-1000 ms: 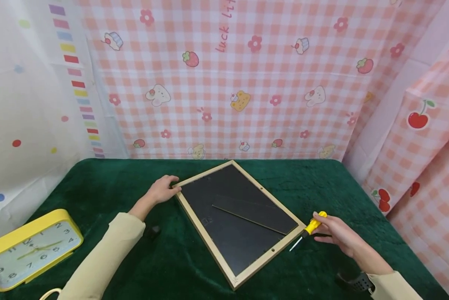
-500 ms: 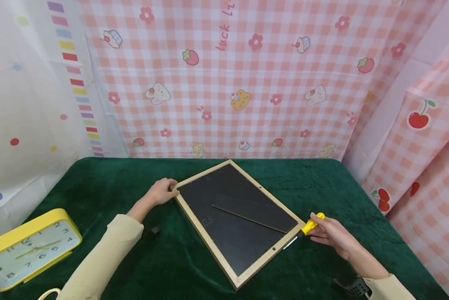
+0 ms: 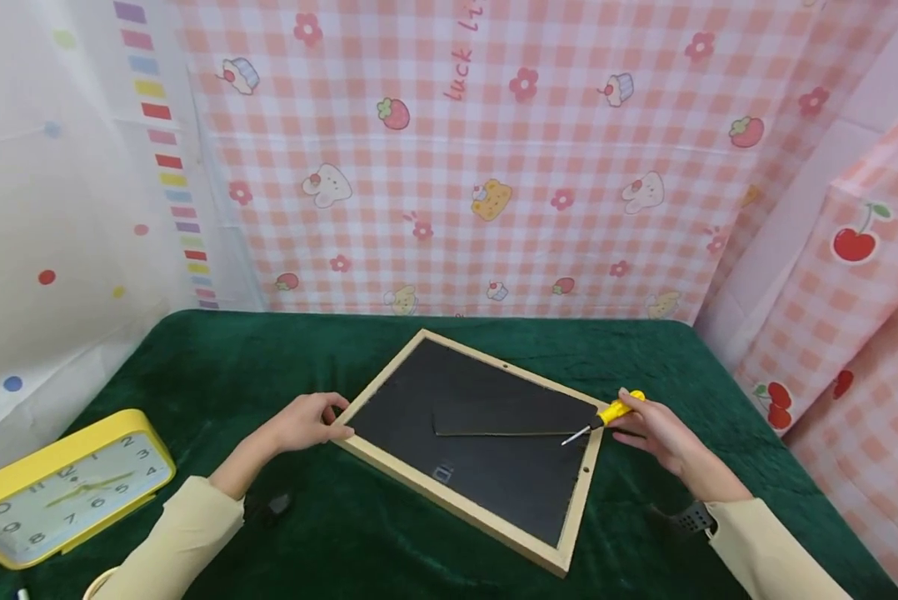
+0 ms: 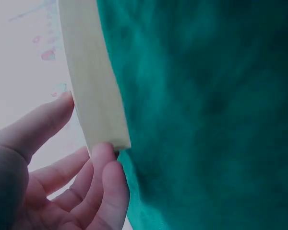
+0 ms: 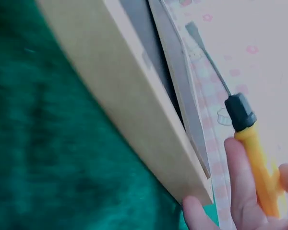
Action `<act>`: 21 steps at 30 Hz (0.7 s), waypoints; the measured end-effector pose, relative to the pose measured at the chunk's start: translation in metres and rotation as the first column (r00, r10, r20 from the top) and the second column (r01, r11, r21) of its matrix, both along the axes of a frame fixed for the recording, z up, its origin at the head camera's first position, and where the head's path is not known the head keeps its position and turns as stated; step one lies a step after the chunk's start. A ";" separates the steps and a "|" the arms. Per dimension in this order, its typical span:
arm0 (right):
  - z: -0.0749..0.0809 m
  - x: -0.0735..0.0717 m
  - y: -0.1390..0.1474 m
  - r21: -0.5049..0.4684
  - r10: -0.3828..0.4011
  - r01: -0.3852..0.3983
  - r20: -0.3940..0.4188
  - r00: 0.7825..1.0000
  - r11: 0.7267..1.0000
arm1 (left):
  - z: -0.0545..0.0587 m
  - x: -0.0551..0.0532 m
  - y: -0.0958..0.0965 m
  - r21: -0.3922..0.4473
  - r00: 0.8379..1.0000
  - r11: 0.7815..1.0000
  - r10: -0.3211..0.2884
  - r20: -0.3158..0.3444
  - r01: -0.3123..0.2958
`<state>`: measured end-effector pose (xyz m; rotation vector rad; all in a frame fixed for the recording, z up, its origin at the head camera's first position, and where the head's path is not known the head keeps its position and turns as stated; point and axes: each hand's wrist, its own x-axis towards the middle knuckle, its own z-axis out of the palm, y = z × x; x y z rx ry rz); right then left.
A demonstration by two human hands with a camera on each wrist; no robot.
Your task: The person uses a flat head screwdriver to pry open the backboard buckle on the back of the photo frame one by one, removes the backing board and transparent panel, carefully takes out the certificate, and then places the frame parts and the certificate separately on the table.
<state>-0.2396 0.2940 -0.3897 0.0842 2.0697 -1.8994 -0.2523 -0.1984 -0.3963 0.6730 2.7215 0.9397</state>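
A wooden frame [image 3: 449, 493] with a black panel [image 3: 494, 475] lies slantwise on the green cloth. A thin flap [image 5: 182, 86] stands off the panel in the right wrist view. At the frame's left corner my left hand [image 3: 306, 427] holds the wood between thumb and fingers; the left wrist view shows fingertips curled at the wooden edge [image 4: 93, 72]. My right hand [image 3: 662, 433] grips a yellow-handled screwdriver [image 5: 261, 167], its flat blade pointing over the panel. One right fingertip touches the frame's corner in the right wrist view.
A yellow clock [image 3: 74, 492] stands at the left. A small dark object [image 3: 278, 503] lies beside the left sleeve, and part of a pale ring shape [image 3: 100, 581] shows below it. Green cloth [image 3: 344, 533] covers the table; a pink checked curtain [image 3: 434, 158] hangs behind.
The frame has turned counterclockwise: its far corner swung left and its near corner right. My left hand came nearer, while my right hand rose slightly with the screwdriver, now over the panel.
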 end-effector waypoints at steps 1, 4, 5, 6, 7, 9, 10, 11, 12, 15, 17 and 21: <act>0.001 -0.004 -0.001 -0.004 -0.002 0.002 0.009 1.000 1.000 | 0.000 0.005 -0.001 0.006 1.000 1.000 -0.010 0.010 0.010; 0.002 -0.017 -0.007 0.002 0.004 -0.004 0.016 1.000 1.000 | 0.000 0.019 -0.001 0.024 0.999 0.999 -0.043 0.032 0.042; 0.002 -0.021 -0.008 0.010 0.004 -0.004 0.015 1.000 1.000 | 0.000 0.023 0.000 0.026 0.998 0.998 -0.055 0.035 0.054; 0.003 -0.025 -0.010 0.018 0.009 -0.009 0.011 1.000 1.000 | 0.000 0.027 0.001 0.025 0.997 0.998 -0.064 0.035 0.063; 0.003 -0.029 -0.011 0.030 0.014 -0.014 0.007 1.000 0.999 | 0.000 0.031 0.003 0.024 0.997 0.997 -0.074 0.036 0.073; 0.004 -0.035 -0.012 0.060 0.021 -0.021 -0.002 1.000 0.998 | 0.001 0.039 0.007 0.012 0.996 0.996 -0.085 0.031 0.085; 0.005 -0.038 -0.013 0.072 0.022 -0.022 -0.002 1.000 0.997 | 0.001 0.043 0.008 0.004 0.996 0.996 -0.088 0.020 0.088; 0.005 -0.041 -0.014 0.084 0.025 -0.025 -0.004 1.000 0.996 | 0.001 0.046 0.010 -0.007 0.996 0.996 -0.091 0.003 0.091; 0.006 -0.044 -0.014 0.099 0.034 -0.034 -0.005 0.999 0.995 | 0.001 0.050 0.012 -0.019 0.996 0.996 -0.092 -0.013 0.092; 0.008 -0.052 -0.016 0.137 0.047 -0.046 -0.002 0.999 0.990 | 0.000 0.060 0.016 -0.053 0.994 0.994 -0.094 -0.053 0.091; 0.009 -0.056 -0.017 0.160 0.061 -0.060 0.000 0.998 0.985 | -0.001 0.066 0.019 -0.075 0.994 0.993 -0.091 -0.062 0.086; 0.010 -0.062 -0.020 0.195 0.077 -0.075 -0.003 0.997 0.978 | -0.001 0.076 0.024 -0.098 0.995 0.992 -0.088 -0.048 0.083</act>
